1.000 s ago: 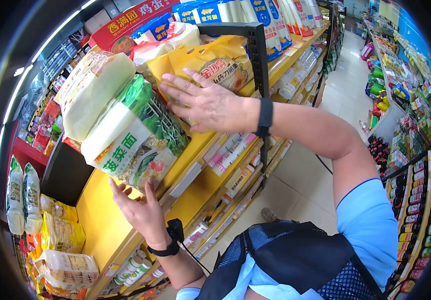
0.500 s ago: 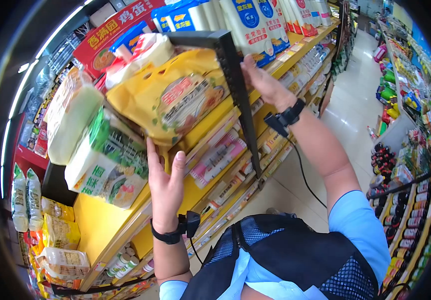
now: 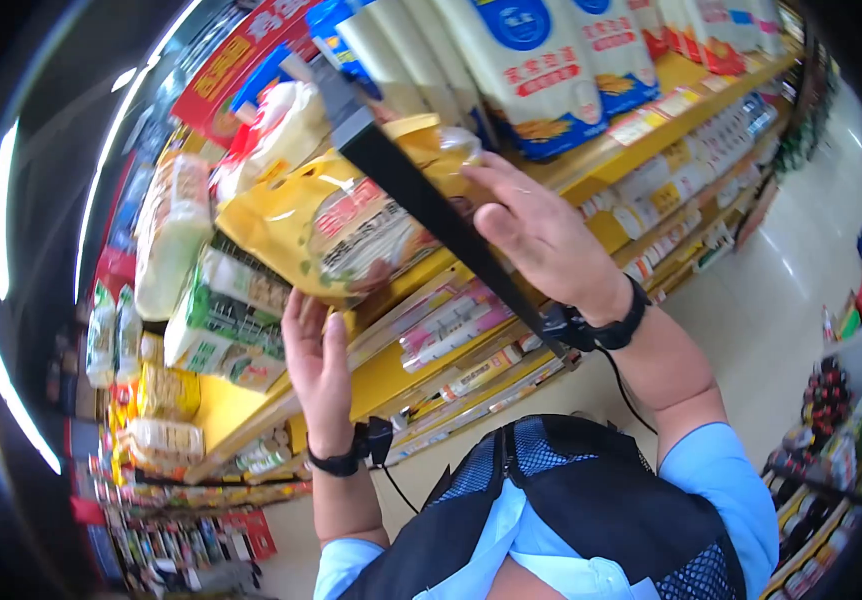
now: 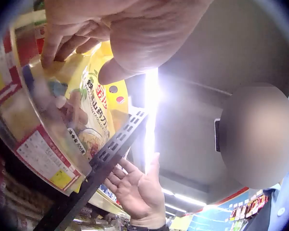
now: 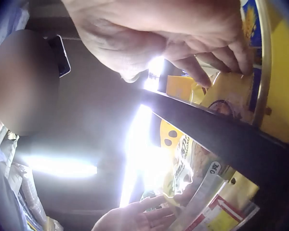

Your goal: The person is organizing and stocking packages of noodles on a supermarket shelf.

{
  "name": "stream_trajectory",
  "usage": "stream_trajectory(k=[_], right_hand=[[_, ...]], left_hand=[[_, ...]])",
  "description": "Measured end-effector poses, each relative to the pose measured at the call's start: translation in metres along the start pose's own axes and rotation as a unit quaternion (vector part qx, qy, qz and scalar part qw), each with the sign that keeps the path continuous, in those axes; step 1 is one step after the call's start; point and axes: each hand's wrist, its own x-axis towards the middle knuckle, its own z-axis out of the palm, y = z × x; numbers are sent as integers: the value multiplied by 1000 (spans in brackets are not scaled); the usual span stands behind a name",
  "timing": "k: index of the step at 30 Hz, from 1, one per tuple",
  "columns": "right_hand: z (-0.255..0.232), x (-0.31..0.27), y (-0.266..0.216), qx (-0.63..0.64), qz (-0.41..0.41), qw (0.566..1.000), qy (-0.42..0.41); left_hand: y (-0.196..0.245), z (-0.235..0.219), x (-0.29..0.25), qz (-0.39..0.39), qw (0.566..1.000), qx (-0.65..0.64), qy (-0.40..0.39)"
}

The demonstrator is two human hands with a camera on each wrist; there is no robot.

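A yellow noodle bag lies tilted on the yellow shelf, behind a black divider bar. My left hand is raised beneath it, straight fingers pressing its lower edge. In the left wrist view the left hand's fingers lie on the yellow bag. My right hand reaches across the bar, and its fingers touch the bag's upper right end. In the right wrist view the right hand's fingertips rest on the yellow bag above the bar.
A green-and-white noodle pack and a pale noodle pack lean left of the yellow bag. Blue-and-white flour bags stand to the right on the shelf. Lower shelves hold more packets. The aisle floor runs right, with bottle racks beyond.
My right hand has come down from the divider's top to the yellow bag's right end. My left hand stays under the bag. The head view has swung closer and tilted.
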Motion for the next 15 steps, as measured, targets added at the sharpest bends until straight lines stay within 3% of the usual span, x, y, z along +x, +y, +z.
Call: stream_trajectory(k=[12, 15], right_hand=[[19, -7, 1, -5, -1, 998, -62], [28, -10, 5, -16, -10, 999, -45]], left_hand=[[-14, 2, -13, 67, 973, 206, 76], [-21, -5, -18, 128, 956, 244, 97]])
